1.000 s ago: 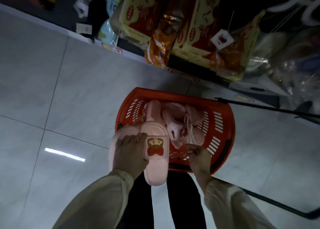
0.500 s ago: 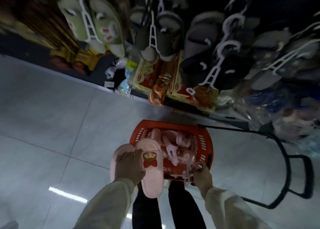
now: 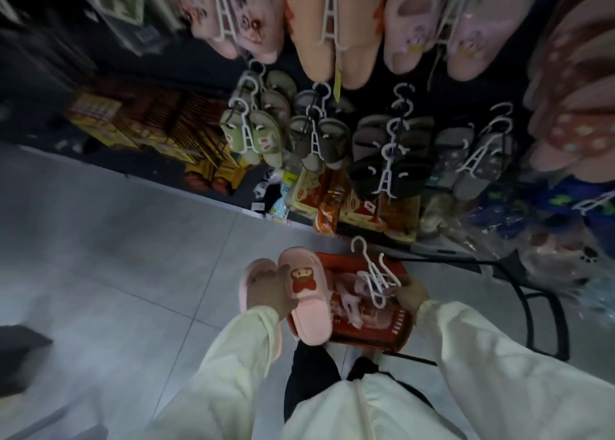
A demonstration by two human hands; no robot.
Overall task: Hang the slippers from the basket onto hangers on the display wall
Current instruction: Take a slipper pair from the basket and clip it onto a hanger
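My left hand (image 3: pixel 271 290) grips a pair of pink slippers (image 3: pixel 307 303) held side by side, the right one bearing a cartoon patch with a red bow. They hang over the left edge of the red basket (image 3: pixel 397 331) on the floor. My right hand (image 3: pixel 411 291) pinches a white plastic hanger (image 3: pixel 374 275) above the basket, its hook pointing up and away. More pink slippers (image 3: pixel 352 295) lie inside the basket. The display wall (image 3: pixel 332 120) ahead carries rows of slippers on white hangers.
Pink and peach slippers (image 3: pixel 327 27) hang at head height, with green, grey and black pairs (image 3: pixel 386 160) lower down. Boxed goods (image 3: pixel 336 203) stand on the bottom shelf. The basket's black pull handle (image 3: pixel 539 310) arcs to the right over grey floor tiles.
My head has tilted up, bringing the display wall into view. My right hand has lifted a white hanger out of the basket. The left hand still holds the pink pair.
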